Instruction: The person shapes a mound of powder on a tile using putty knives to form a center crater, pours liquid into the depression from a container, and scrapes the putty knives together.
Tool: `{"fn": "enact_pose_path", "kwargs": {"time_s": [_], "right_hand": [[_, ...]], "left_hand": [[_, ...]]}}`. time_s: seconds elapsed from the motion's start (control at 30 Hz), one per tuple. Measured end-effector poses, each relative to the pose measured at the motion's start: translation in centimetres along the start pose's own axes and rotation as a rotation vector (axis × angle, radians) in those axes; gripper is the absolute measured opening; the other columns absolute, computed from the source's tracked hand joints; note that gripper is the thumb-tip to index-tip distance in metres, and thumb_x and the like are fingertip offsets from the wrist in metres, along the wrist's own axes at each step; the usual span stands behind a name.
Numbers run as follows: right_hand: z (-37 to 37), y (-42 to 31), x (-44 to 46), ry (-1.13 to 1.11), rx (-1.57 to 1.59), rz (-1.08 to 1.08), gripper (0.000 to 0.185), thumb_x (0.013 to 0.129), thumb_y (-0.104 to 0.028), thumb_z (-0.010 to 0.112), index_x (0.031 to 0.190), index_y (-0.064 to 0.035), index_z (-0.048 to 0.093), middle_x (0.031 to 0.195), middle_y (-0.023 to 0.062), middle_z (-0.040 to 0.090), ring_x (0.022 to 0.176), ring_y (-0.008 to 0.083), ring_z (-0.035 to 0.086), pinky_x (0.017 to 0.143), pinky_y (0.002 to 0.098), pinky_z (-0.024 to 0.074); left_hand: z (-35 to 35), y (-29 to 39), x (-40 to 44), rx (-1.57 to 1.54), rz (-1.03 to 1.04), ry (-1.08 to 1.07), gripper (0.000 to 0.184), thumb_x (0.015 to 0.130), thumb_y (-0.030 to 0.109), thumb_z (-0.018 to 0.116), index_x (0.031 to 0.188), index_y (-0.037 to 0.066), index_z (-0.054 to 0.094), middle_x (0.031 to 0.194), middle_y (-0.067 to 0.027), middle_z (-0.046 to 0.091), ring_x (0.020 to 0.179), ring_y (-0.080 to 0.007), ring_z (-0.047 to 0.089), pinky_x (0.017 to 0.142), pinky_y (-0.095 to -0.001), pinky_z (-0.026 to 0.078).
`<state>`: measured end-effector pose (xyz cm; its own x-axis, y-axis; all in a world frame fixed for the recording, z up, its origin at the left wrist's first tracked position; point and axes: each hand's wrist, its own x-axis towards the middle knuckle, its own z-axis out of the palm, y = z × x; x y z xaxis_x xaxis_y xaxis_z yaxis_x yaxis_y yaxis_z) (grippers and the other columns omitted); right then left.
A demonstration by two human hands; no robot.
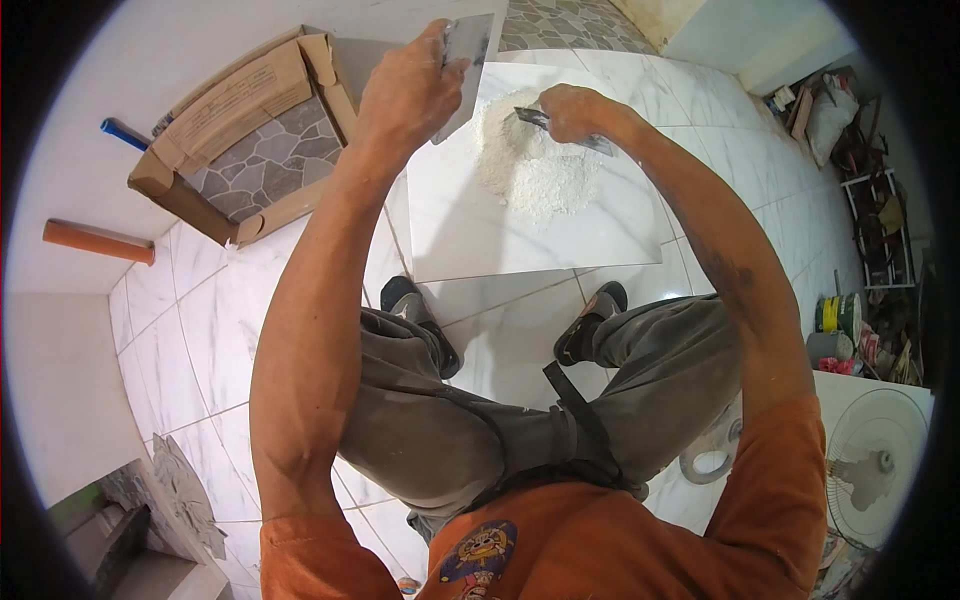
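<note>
Over a white board (535, 245) | left hand (412, 88) clamped on flat blade (472, 42) | right hand (575, 112) on trowel (529, 117), at powder (545, 182) | cardboard box (258, 108) lettering illegible

A loose mound of white powder (548, 188) lies at 1 o'clock from the middle of the view, uneven and crumbly, looking greyer on its 10 o'clock side, with a thin scatter around its edges. Beneath it a broad, smooth white panel (450, 250) lies flat. At the mound's 12 o'clock side, the right hand (575, 112) grips a narrow, dark-tipped metal scraper (532, 118), its tip pointing to 10 o'clock over the powder; whether they touch cannot be told. Near the mound, at its 11 o'clock, the left hand (412, 92) holds a thin, grey, flat plate (472, 42), pale smears on its face, its long side running roughly from 12 to 6 o'clock.
</note>
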<state>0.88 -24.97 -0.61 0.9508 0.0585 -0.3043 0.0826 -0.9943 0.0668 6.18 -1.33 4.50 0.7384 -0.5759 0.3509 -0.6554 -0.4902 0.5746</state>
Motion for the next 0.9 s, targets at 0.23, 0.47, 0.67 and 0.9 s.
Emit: {"fn": "enact_pose_path", "kwargs": {"time_s": [0.23,0.47,0.67,0.9], "right_hand": [[0.0,-0.3,-3.3,-0.088,-0.238,-0.225,0.028,0.072,-0.006,0.06,0.099,-0.0042,0.066,0.092,0.0143,0.067,0.093,0.0323,0.064,0.079,0.0408,0.0521],[-2.0,0.6,-4.1,0.068,-0.498,-0.186,0.018,0.077,-0.007,0.063,0.093,-0.0103,0.067,0.1,0.0075,0.064,0.097,0.0262,0.061,0.08,0.042,0.0491],[1.1,2.0,-1.8,0.154,-0.508,-0.269,0.024,0.078,-0.004,0.061,0.1,-0.0113,0.066,0.103,0.0071,0.061,0.103,0.0245,0.057,0.085,0.0418,0.0461],[0.4,2.8,-5.4,-0.078,-0.468,-0.269,0.033,0.076,0.003,0.059,0.106,-0.0109,0.065,0.109,0.0068,0.061,0.108,0.0226,0.054,0.089,0.0365,0.043]], "left_hand": [[0.1,0.0,-0.1,0.011,-0.022,-0.001,0.044,0.091,0.026,0.058,0.125,-0.001,0.05,0.101,-0.0276,0.065,0.093,-0.0402,0.065,0.085,-0.0455,0.049],[0.9,-0.7,-0.1,0.0,0.075,0.113,0.041,0.086,0.018,0.058,0.123,0.0,0.052,0.081,-0.0284,0.064,0.078,-0.0438,0.063,0.075,-0.0478,0.05],[0.8,-0.3,0.1,0.011,0.063,0.084,0.041,0.087,0.019,0.059,0.122,0.0,0.052,0.086,-0.0284,0.064,0.081,-0.0435,0.064,0.077,-0.0479,0.05],[0.7,-0.4,-0.1,-0.003,0.065,0.091,0.04,0.088,0.019,0.058,0.123,0.0,0.051,0.088,-0.028,0.065,0.082,-0.043,0.063,0.077,-0.0469,0.05]]}}
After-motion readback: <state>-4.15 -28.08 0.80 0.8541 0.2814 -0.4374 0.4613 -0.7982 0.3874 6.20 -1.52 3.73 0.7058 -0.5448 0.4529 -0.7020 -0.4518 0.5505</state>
